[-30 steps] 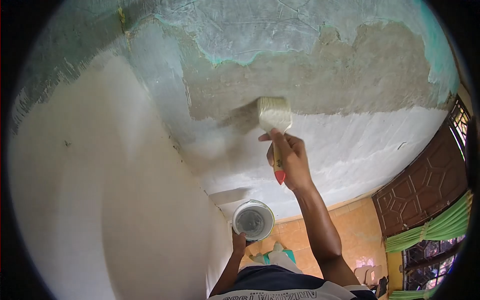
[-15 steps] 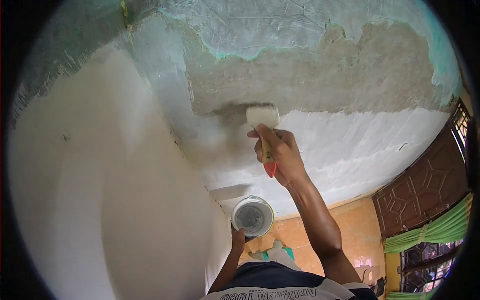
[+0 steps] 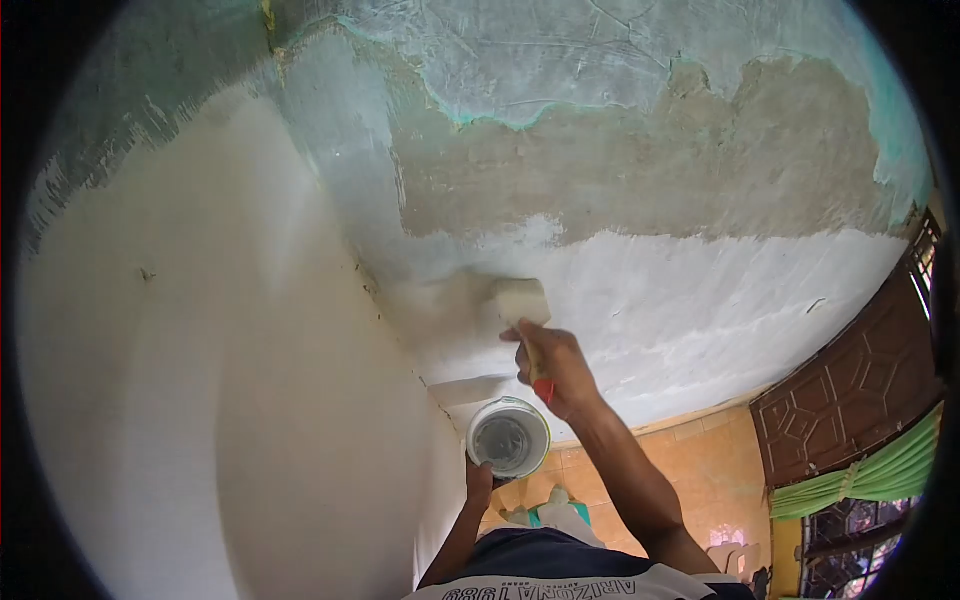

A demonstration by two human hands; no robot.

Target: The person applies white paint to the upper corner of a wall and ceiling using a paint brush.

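A room corner with a half-coated wall (image 3: 700, 300): fresh white covers the lower stretch, a band of bare grey-brown plaster (image 3: 680, 170) runs above it, and flaking turquoise paint (image 3: 500, 60) sits higher up. The adjoining wall (image 3: 200, 380) on the left is white almost throughout. The person's right hand (image 3: 555, 365) is wrapped tight around the handle of a wide paintbrush (image 3: 520, 300), whose pale bristles press flat against the white area close to the corner, below the plaster band; the handle's red tip pokes out under the palm. Lower down, the left hand (image 3: 478, 485) grips a small white pail (image 3: 508, 438) by its near edge, fingers closed on it, holding it just beside the corner and under the brush hand. The pail's inside looks grey; how full it is cannot be told. Orange floor tiles (image 3: 690, 460) lie below, with a carved brown door (image 3: 850, 385) and a green curtain (image 3: 880, 475) on the right
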